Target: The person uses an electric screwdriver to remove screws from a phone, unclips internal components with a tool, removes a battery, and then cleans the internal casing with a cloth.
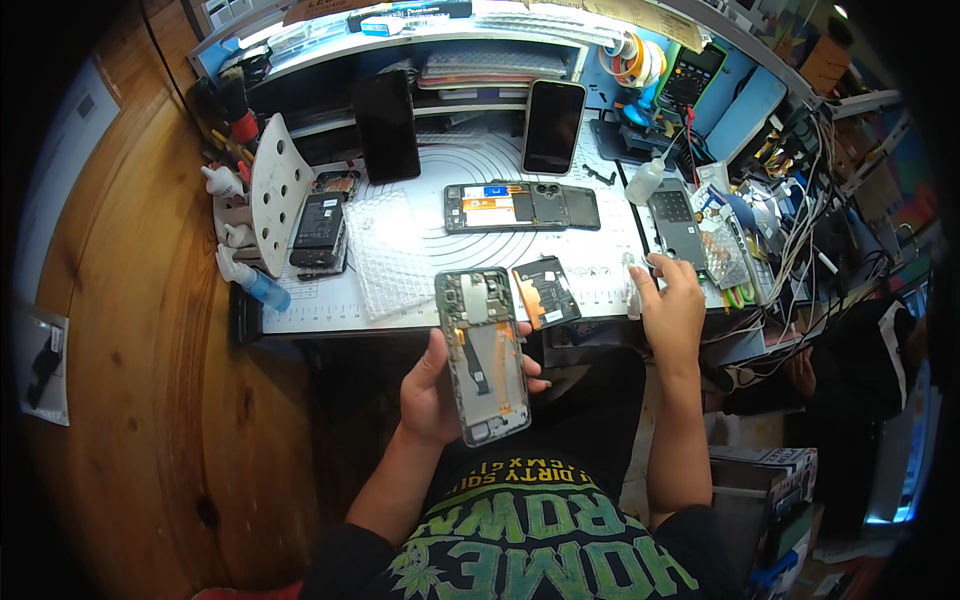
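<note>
My left hand (430,385) is closed around an opened smartphone (487,360), its back off and its inside facing up. Circuit parts fill its top end, and a black flex cable and orange ribbon cables cross the bare metal bay below. A loose black battery (547,290) with an orange tab lies just beyond it at the table edge. My right hand (672,305) hovers by the front edge with thumb and forefinger apart, its thumb beside a small clear bottle (631,288). Past its fingertips rests a dark phone back panel (677,225).
A second opened phone (520,206) lies mid-mat. Two phones, one black (387,130) and one light-framed (553,128), lean at the back. Bubble wrap (385,255) and stacked phone parts (320,230) sit left. A dropper bottle (646,182) and tangled cables (800,220) are right.
</note>
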Demonstrator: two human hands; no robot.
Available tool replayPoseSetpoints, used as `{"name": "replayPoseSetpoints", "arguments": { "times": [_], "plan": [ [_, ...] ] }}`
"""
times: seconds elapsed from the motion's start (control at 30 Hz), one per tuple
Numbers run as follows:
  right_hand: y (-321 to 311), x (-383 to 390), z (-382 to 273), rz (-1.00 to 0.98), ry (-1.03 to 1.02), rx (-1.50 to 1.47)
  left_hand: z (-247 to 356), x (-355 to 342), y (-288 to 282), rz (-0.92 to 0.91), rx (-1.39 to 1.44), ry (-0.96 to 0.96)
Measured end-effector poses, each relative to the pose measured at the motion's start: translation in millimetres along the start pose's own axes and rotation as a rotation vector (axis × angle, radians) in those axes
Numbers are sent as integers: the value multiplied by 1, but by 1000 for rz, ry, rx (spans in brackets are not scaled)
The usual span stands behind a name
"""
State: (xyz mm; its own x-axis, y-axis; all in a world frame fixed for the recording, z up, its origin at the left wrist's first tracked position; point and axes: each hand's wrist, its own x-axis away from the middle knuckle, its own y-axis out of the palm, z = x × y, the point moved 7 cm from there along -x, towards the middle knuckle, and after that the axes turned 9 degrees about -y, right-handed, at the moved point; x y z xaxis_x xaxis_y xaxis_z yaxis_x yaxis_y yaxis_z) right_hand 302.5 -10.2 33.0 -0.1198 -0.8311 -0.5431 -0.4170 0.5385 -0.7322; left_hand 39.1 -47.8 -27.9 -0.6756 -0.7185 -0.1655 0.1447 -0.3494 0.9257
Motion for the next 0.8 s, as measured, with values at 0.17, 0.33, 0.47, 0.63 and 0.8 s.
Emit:
{"name": "replayPoseSetpoints", "arguments": {
  "times": [0.17,0.33,0.47,0.63,0.8],
  "plan": [
    [-20,35,-102,-226,-8,-1227,-19,7,1,-12,-171,-175],
    [-20,59,-136,-287,-20,-1583,-17,0,7,55,-307,-114],
    [-18,64,-139,-230,-64,-1552,-15,0,8,57,-327,-95],
    [-19,67,-145,-257,-151,-1490,-13,-1,11,55,-345,-70],
    [-27,70,-157,-213,-295,-1290,-14,-2,12,73,-344,-39]
  ]
}}
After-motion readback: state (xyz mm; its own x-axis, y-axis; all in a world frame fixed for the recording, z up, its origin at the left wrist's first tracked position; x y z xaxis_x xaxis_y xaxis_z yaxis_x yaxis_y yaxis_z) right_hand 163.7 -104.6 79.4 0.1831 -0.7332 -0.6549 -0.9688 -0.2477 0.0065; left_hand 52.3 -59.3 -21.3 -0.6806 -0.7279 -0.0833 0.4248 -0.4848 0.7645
